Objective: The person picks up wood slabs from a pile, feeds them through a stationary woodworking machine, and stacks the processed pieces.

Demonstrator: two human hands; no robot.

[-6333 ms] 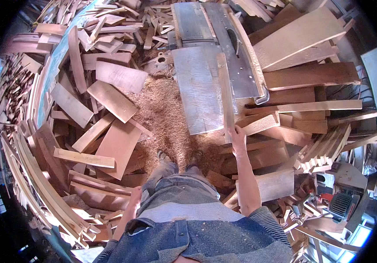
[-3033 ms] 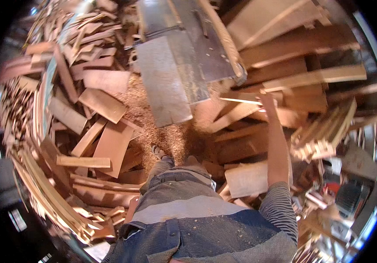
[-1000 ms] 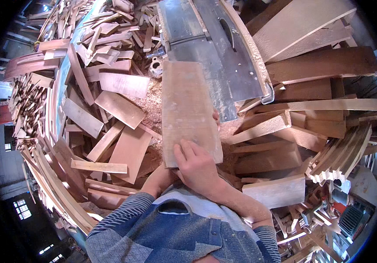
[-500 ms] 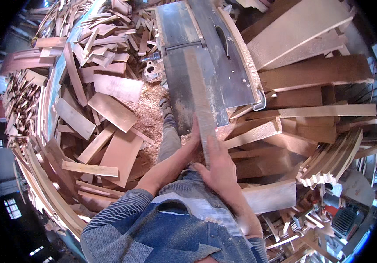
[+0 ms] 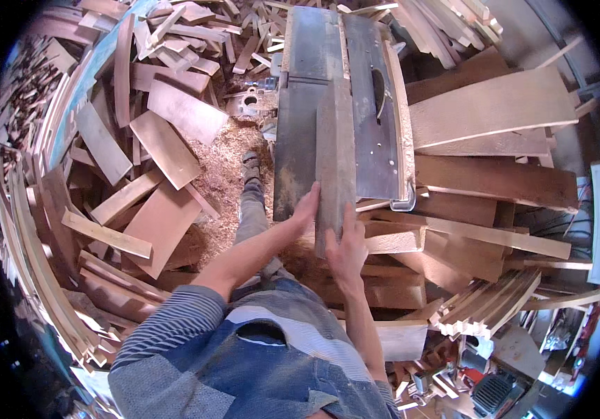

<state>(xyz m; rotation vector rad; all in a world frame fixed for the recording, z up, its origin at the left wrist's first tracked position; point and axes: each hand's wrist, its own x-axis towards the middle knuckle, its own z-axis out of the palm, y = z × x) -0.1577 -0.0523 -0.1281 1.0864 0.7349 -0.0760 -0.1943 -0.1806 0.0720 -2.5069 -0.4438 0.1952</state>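
A long, narrow wooden board [image 5: 336, 150] lies lengthwise over the dark metal bed [image 5: 294, 133] of a woodworking machine, its near end reaching past the bed toward me. My left hand [image 5: 305, 209] is closed on the board's left edge, near the bed's front end. Closer to me, my right hand [image 5: 346, 248] grips the board's near end from the right, with fingers along its top. Both thumbs and the board's underside are partly hidden. To the right, a second metal table [image 5: 370, 157] has a curved slot [image 5: 379, 98] with a blade-like edge in it.
Wide planks [image 5: 492, 112] are stacked to the right of the machine. Offcuts [image 5: 167, 150] lie heaped on the left, with sawdust [image 5: 220, 164] on the floor around my foot [image 5: 250, 166]. A bundle of thin curved strips [image 5: 488, 304] sits at the lower right.
The board has shifted toward the right side of the bed and now shows a broader face. Both hands keep hold of it. The whole view has swung somewhat.
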